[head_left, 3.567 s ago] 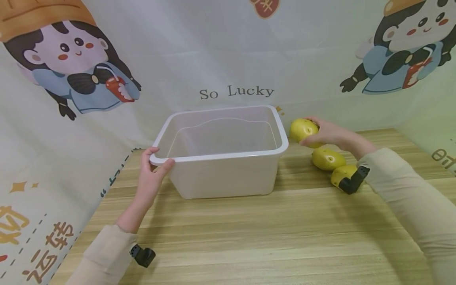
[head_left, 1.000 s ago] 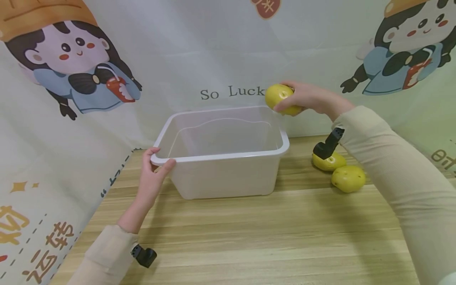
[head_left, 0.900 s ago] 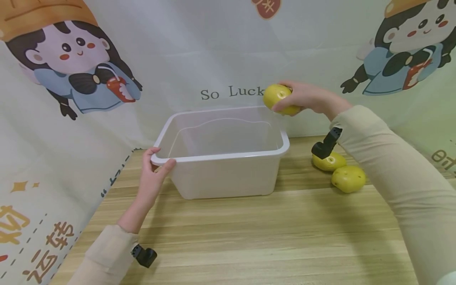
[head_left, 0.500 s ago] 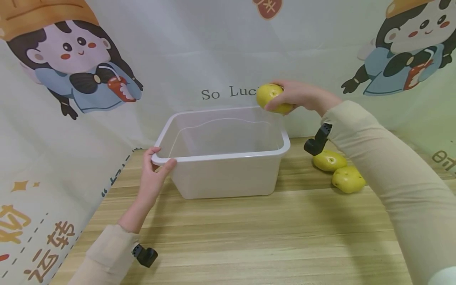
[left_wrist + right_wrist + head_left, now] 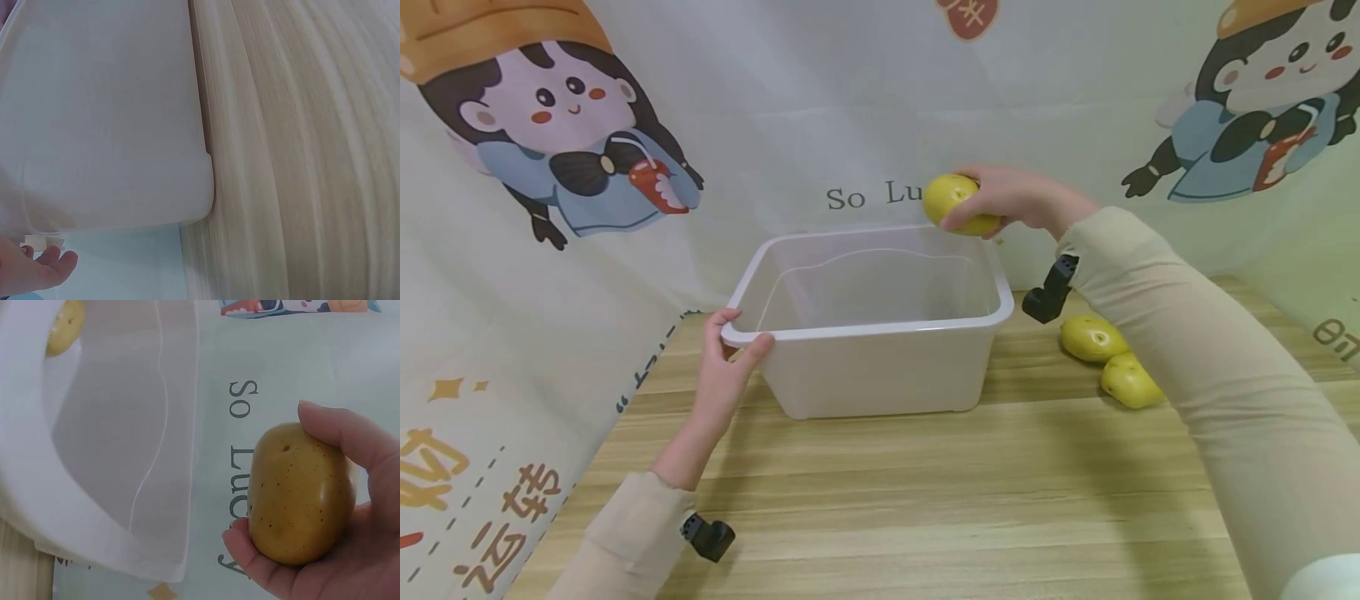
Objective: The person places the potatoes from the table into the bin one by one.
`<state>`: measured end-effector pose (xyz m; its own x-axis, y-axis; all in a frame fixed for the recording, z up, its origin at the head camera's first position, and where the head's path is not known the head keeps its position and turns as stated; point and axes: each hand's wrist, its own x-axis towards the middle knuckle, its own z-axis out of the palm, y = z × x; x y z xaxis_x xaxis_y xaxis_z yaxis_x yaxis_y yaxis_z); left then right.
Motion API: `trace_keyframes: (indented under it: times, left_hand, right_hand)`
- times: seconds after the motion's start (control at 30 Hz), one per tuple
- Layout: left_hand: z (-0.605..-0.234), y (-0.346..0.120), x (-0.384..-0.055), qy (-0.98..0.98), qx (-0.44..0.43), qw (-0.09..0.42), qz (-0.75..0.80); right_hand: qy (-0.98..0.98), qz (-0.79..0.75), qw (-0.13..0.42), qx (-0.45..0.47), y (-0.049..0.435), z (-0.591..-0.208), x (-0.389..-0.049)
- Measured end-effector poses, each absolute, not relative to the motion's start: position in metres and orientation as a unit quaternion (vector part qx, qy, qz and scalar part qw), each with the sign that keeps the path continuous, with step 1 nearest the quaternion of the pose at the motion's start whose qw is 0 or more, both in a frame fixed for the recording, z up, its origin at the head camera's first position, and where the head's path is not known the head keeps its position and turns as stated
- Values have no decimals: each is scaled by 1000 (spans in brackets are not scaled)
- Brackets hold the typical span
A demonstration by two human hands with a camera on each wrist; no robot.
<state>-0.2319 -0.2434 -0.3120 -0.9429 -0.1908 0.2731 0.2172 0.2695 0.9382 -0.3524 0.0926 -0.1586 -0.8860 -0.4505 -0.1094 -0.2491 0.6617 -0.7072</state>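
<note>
My right hand (image 5: pixel 1018 200) grips a yellow speckled potato (image 5: pixel 946 198), held in the air above the back right corner of a white plastic bin (image 5: pixel 872 375). In the right wrist view, the thumb and fingers curl round the potato (image 5: pixel 303 494). Another potato (image 5: pixel 65 328) lies inside the bin, partly cut off by the frame. My left hand (image 5: pixel 722 375) holds the bin's front left corner, with the thumb on the front rim. Of that hand, the left wrist view shows just some fingertips (image 5: pixel 59 262) beside the bin wall (image 5: pixel 106 112).
Two more potatoes (image 5: pixel 1092 337) lie together on the wooden table (image 5: pixel 880 492) to the right of the bin, one partly behind the right sleeve (image 5: pixel 1210 367). A printed cloth (image 5: pixel 820 108) hangs behind the bin and along both sides.
My right hand has lifted the potato from the table at the bin's right and carried it up and left, over the bin's back right corner. The left hand stays on the bin.
</note>
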Motion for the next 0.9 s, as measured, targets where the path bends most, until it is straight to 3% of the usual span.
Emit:
trace_keyframes:
  times: [0.9]
  left_hand:
    - [-310,-242,-230,-774,-10,162,-612]
  right_hand:
    - [886,-375,182,-202,66,-164,-369]
